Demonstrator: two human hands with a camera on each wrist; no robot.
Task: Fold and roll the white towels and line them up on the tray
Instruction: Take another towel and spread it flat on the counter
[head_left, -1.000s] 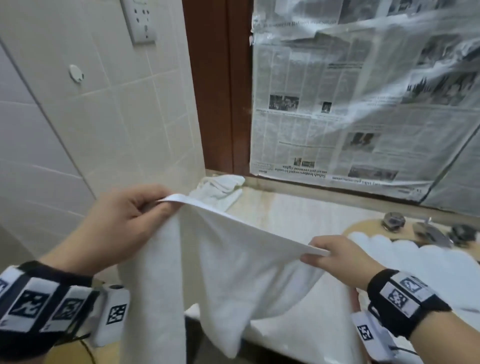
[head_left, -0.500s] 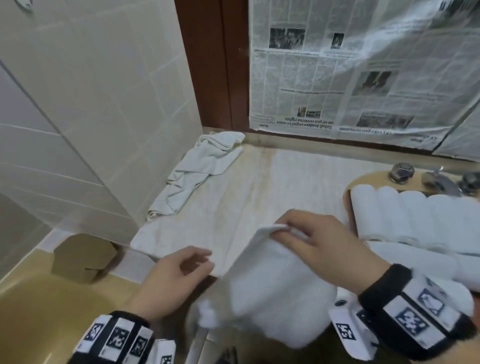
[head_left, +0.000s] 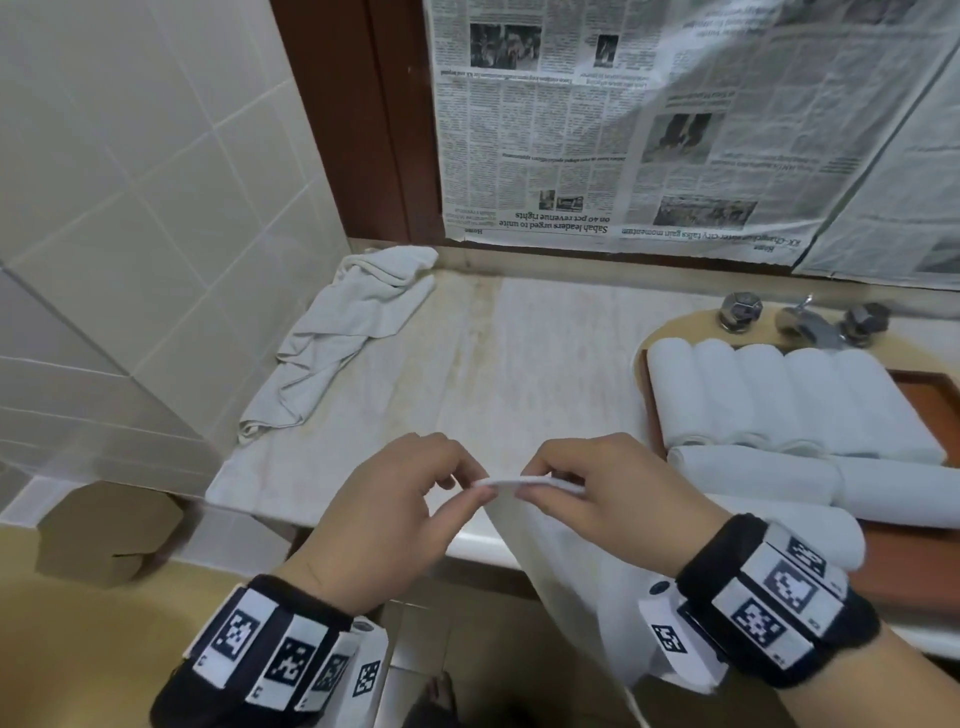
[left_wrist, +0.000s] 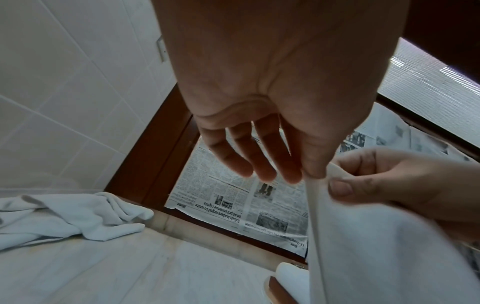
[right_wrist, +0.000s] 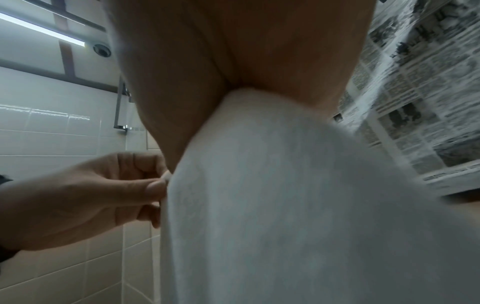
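A white towel hangs doubled over below my two hands, in front of the counter's front edge. My left hand pinches its top edge between thumb and forefinger, the other fingers loose. My right hand pinches the same edge right beside it. In the right wrist view the towel fills most of the picture. Several rolled white towels lie side by side on a brown tray at the right, with more rolls across the front. A crumpled towel lies at the back left.
The marble counter runs between the crumpled towel and the tray. Taps stand behind the tray. A newspaper-covered window backs the counter and a tiled wall closes the left. A cardboard box sits at the lower left.
The towel was spread wide and high between my hands. My left hand let go while the right lowered it, and now both hands meet at the top edge with the towel doubled.
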